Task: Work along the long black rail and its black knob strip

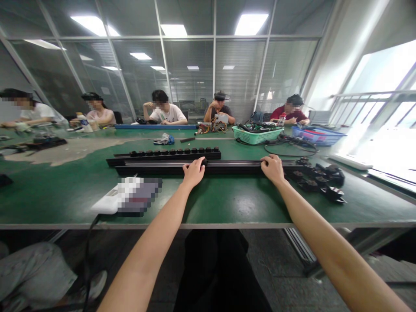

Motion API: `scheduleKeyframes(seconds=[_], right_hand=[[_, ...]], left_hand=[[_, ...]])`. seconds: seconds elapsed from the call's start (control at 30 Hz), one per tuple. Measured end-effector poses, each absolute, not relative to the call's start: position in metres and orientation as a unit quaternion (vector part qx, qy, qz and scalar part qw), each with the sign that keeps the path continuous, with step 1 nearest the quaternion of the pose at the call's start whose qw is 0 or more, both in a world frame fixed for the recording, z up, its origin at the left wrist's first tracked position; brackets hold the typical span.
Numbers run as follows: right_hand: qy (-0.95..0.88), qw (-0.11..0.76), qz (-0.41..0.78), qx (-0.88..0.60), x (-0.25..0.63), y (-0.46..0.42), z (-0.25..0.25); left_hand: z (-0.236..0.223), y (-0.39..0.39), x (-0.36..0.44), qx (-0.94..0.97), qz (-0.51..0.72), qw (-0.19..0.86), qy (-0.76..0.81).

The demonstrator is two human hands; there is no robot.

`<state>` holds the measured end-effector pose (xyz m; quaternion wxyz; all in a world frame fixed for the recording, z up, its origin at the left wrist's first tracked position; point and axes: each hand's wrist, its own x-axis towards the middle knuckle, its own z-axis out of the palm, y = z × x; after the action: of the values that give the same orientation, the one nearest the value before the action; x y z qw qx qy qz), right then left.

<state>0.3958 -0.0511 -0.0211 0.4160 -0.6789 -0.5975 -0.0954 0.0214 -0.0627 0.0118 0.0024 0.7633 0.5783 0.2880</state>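
A long black track rail (234, 167) lies across the green table in front of me. My left hand (194, 172) rests at its middle, thumb and fingers closed around a small black part (204, 161) at the rail's top, partly hidden by the fingers. Farther right, my right hand (273, 168) has its fingers curled over the same rail. Just behind, another black rail (165, 157) carries a row of several small black pieces (177, 151). Several loose black parts (313, 181) lie in a heap to the right of my right hand.
A white device (105, 201) and a blurred-out dark object (139, 199) lie near the front edge at left. Farther back are a crumpled cloth (164, 139), a green basket (258, 136), a blue basket (320, 136) and black cables (292, 149). Several people sit along the far side.
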Motion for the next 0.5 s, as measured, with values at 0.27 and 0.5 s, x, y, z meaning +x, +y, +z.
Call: scheduleKeyframes(seconds=[0.27, 0.5], right_hand=[[-0.596, 0.388, -0.105, -0.695, 0.3951, -0.0534, -0.0217], [-0.587, 0.397, -0.106, -0.698, 0.3965, -0.0536, -0.0196]], left_hand=[[0.0101, -0.0598, 0.0219, 0.764, 0.292, -0.001, 0.575], [0.0112, -0.0580, 0.0214, 0.765, 0.286, 0.001, 0.577]])
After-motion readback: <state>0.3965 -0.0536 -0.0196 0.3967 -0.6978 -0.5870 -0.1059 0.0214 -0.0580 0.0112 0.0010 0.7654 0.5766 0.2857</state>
